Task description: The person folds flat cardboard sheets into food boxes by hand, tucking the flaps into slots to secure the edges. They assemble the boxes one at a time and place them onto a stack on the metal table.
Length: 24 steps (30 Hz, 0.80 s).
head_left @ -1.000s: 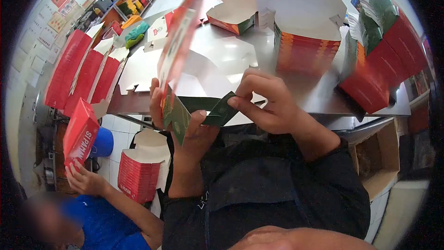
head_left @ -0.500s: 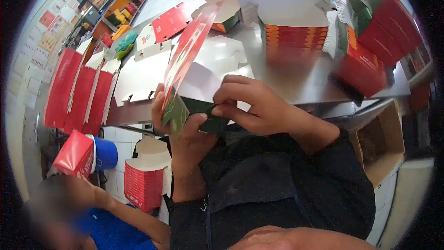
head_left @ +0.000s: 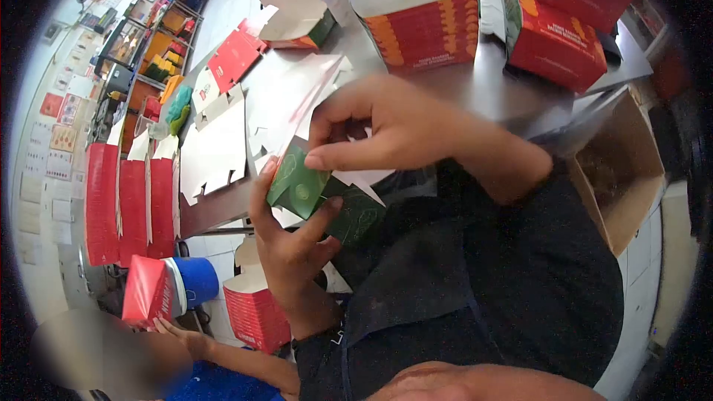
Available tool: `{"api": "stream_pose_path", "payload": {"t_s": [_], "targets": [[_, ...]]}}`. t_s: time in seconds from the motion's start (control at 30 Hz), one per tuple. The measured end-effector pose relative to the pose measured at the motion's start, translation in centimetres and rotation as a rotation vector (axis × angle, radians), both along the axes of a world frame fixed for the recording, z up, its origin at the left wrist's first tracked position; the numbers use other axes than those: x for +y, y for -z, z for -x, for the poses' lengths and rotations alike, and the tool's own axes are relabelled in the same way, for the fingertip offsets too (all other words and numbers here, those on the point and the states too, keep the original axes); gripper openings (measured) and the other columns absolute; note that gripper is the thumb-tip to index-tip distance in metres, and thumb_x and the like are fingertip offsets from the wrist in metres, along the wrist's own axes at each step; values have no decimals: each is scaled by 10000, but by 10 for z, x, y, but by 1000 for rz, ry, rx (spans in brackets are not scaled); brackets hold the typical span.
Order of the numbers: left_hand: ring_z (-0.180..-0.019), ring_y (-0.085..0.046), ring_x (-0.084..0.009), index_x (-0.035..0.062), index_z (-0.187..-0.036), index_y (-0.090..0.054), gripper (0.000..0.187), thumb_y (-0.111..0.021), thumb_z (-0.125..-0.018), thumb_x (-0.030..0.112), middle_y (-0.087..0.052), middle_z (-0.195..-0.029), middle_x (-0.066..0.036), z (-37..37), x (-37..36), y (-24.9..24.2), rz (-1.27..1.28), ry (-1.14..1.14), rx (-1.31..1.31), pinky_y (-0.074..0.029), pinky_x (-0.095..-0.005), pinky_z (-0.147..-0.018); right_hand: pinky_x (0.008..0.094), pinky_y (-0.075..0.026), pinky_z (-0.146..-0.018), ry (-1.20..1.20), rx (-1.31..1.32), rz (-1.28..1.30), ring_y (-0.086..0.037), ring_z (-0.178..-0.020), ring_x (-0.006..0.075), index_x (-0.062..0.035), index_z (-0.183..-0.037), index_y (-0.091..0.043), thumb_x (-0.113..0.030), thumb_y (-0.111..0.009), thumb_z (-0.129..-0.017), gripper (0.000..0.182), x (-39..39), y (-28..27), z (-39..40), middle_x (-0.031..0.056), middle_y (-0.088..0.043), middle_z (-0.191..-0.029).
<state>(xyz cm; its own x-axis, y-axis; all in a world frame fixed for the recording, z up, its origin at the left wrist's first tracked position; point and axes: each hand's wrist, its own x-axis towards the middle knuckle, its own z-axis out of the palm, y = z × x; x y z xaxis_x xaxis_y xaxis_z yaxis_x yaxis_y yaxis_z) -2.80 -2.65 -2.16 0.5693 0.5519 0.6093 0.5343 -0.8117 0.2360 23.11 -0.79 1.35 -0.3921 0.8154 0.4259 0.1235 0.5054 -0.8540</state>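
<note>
Green-panelled carton (head_left: 301,187) in both hands' fingers (head_left: 260,204)

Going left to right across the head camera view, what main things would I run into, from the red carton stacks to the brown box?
Three red carton stacks, blue bucket, your left hand gripping a green-flapped carton, your right hand, open brown cardboard box.

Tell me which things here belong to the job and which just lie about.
Likely the job's:
held green-printed card box
flat white card blanks
stacked red card boxes

Probably just lying about:
blue plastic bucket
crumpled teal item
</note>
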Motion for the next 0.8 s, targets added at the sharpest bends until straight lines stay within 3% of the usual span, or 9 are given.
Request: {"api": "stream_pose_path", "payload": {"t_s": [0.1, 0.2, 0.23, 0.3, 0.4, 0.5, 0.7, 0.8], "targets": [[-1371, -515, -496, 252, -1033, -797, 648, -860, -409, 89, -380, -1527, -252, 1, -2, -1, -9, 61, 0, -496, -517, -1112, 275, -452, -610, -51, -48, -112, -586, -672, 103, -7, -958, -723, -252, -764, -976, 248, 8, 3, -12, 24, -684, -782], [-1354, -527, -499, 267, -1045, -780, 650, -863, -429, 77, -379, -1519, -271, 0, -18, -14, 196, 124, -61, -491, -507, -1115, 358, -518, -690, -138, -62, -130, -647, -733, 225, 10, -969, -723, -233, -739, -963, 243, 6, -8, -20, 123, -696, -838], [-1354, -530, -491, 273, -1047, -774, 616, -885, -474, 76, -366, -1526, -278, -4, -24, -21, 308, 111, -119, -490, -496, -1116, 308, -489, -625, -134, -51, -220, -605, -676, 147, -8, -929, -712, -218, -757, -979, 220, 7, -6, -21, 57, -686, -816], [-1356, -533, -481, 276, -1046, -767, 563, -918, -542, 75, -346, -1536, -287, -15, -38, -41, 619, 51, -306, -492, -480, -1115, 339, -503, -652, -205, -71, -179, -623, -701, 191, 10, -931, -701, -220, -741, -968, 236, 3, -14, -25, 100, -669, -809], [-1373, -515, -482, 273, -1024, -761, 523, -942, -581, 64, -332, -1537, -280, 1, -29, -34, 584, 241, -307, -493, -481, -1116, 356, -504, -642, -238, -118, -147, -621, -677, 208, 20, -902, -689, -229, -742, -948, 259, -5, -23, -27, 120, -642, -758], [-1380, -503, -494, 272, -989, -748, 518, -927, -562, 38, -339, -1523, -282, -7, -39, -43, 878, 38, -525, -492, -500, -1117, 367, -489, -604, -204, -88, -59, -600, -619, 213, 22, -846, -674, -241, -754, -925, 285, -15, -20, -18, 120, -617, -693], [-1379, -491, -522, 280, -924, -714, 481, -886, -571, 3, -351, -1496, -280, -15, -36, -33, 523, 70, -343, -508, -512, -1107, 400, -456, -569, -115, -73, 7, -571, -563, 222, 29, -767, -633, -299, -762, -913, 381, -24, -18, -10, 140, -579, -630], [-1380, -487, -523, 286, -898, -698, 468, -875, -581, -8, -360, -1477, -265, -24, -37, -43, 700, 21, -489, -519, -515, -1102, 415, -448, -572, -53, -139, -59, -559, -557, 236, 30, -761, -631, -340, -753, -919, 420, -23, -11, -7, 157, -572, -622]]}}
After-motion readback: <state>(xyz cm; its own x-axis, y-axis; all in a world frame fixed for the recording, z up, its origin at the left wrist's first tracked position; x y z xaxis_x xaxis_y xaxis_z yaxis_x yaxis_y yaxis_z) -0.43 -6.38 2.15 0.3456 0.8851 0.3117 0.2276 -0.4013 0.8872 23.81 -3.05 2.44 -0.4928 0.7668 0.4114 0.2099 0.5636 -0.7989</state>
